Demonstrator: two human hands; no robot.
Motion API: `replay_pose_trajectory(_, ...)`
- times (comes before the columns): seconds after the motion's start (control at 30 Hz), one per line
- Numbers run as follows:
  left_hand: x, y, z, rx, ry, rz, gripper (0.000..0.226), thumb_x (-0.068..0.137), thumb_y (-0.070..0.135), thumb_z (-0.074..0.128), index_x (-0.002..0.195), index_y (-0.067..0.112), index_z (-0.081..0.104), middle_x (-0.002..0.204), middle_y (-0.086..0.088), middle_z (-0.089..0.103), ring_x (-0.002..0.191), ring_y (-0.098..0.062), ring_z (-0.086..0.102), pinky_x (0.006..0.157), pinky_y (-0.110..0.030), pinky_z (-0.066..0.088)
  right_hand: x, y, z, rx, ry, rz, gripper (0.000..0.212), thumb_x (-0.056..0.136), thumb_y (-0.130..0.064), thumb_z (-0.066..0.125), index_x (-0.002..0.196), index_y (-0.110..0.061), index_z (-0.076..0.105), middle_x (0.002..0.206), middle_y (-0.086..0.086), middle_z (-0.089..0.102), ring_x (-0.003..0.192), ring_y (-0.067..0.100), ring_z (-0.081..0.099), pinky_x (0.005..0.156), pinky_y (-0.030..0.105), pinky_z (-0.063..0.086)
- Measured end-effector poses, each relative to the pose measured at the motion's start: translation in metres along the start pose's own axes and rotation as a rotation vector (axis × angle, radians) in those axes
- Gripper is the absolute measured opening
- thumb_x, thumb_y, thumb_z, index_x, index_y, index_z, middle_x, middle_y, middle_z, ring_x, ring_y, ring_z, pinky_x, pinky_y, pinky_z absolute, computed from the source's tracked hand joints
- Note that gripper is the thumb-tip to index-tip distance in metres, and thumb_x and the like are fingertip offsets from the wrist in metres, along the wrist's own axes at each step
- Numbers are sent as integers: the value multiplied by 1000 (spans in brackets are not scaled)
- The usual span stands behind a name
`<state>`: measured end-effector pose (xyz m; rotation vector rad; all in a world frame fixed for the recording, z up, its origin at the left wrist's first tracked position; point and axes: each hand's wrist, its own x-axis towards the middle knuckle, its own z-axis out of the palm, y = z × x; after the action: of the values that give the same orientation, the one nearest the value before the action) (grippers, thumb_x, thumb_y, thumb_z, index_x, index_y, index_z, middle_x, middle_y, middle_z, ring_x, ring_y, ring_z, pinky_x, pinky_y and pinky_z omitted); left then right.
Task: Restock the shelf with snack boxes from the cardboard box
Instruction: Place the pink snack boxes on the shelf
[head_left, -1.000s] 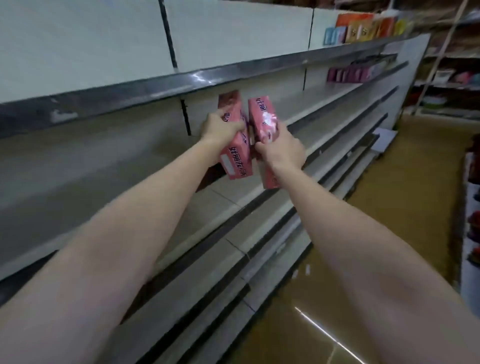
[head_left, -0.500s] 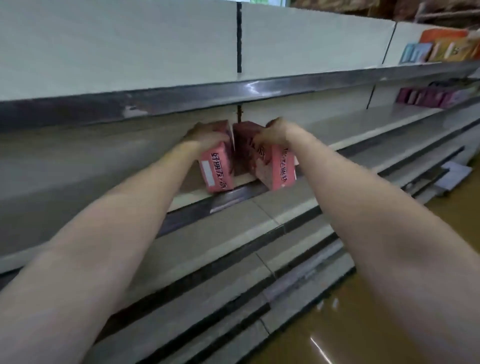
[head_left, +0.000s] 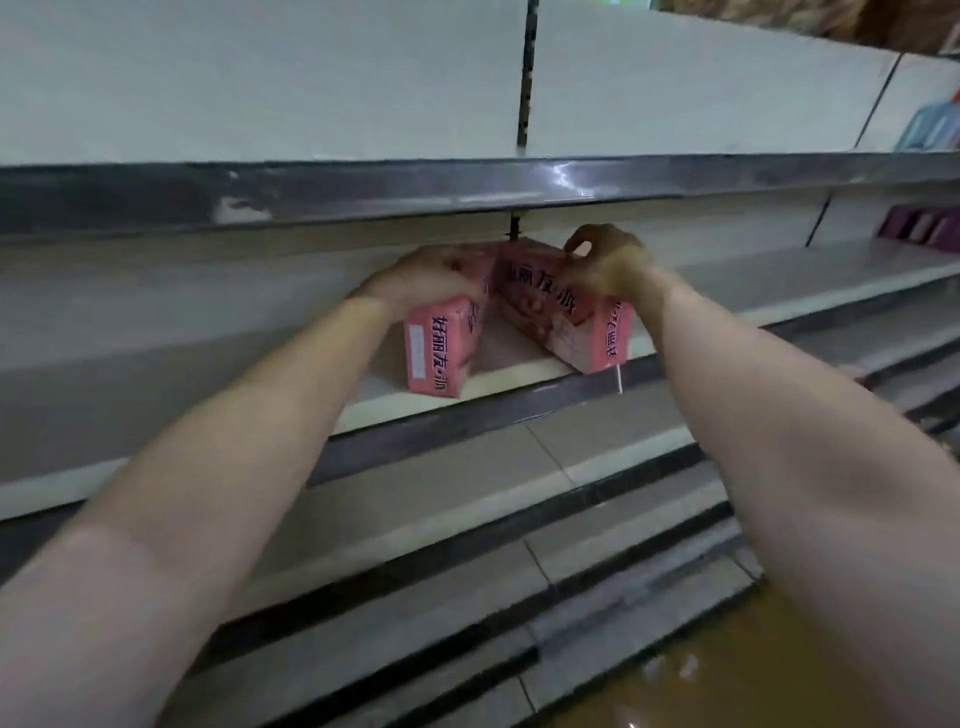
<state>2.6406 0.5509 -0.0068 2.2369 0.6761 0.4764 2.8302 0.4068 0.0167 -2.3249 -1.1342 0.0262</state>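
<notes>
**Two pink boxes set down on the second shelf**

Fingers (head_left: 584, 244) of the right hand (head_left: 605, 267) curl over the top rear edge of the right snack box (head_left: 563, 322), thumb and forefinger bent in a pinch at the box's upper corner. On the other side, the left hand (head_left: 426, 280) lies over the top of the left snack box (head_left: 441, 348), its fingers wrapped down the far side and mostly hidden behind the carton, so their exact spread cannot be told.

Both cartons are pink with dark printed characters. The left one stands upright with its narrow end face toward the camera, right at the front lip of the shelf (head_left: 498, 376). The right one is turned at an angle, its long printed face showing, its near lower corner at the shelf's front edge. The two boxes meet or nearly meet at their rear top corners, just below the hands, and splay apart toward the front, leaving a wedge of bare shelf board between them.

Both forearms reach up from the lower corners of the view. Above the hands runs the dark metal edge of the upper shelf (head_left: 467, 187), with a pale back panel (head_left: 260, 78) over it. Below lie further shelf tiers (head_left: 467, 519), stepping down to a brown glossy floor (head_left: 779, 675). Far to the right, purple packages (head_left: 919, 226) sit on the same level, well apart from the hands.
</notes>
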Motion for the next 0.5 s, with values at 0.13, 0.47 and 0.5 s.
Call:
replay_pose_trajectory(0.13,-3,8,-13,176,-27,-62,59,71,37,82,123,23,57,110,9,65,85,-12,66,72,-27,54,27,24,7,36,-34,-46,51,56,-47,69,106,-36,63,109,-3,68,95,21,66,85,33,56)
replay_pose_trajectory(0.47,2,41,1,496,-31,-292,54,71,33,77,123,34,64,113,3,70,94,-21,68,88,-37,56,95,87,0,154,-151,-284,51,59,-45,86,102,-32,61,105,2,67,93,20,65,72,27,51)
replay_pose_trajectory(0.5,3,43,5,547,-15,-307,56,74,33,73,129,36,60,115,0,68,95,-22,67,86,-36,55,101,89,-1,122,-157,-305,50,61,-43,86,102,-29,61,105,3,66,92,21,64,73,27,51)
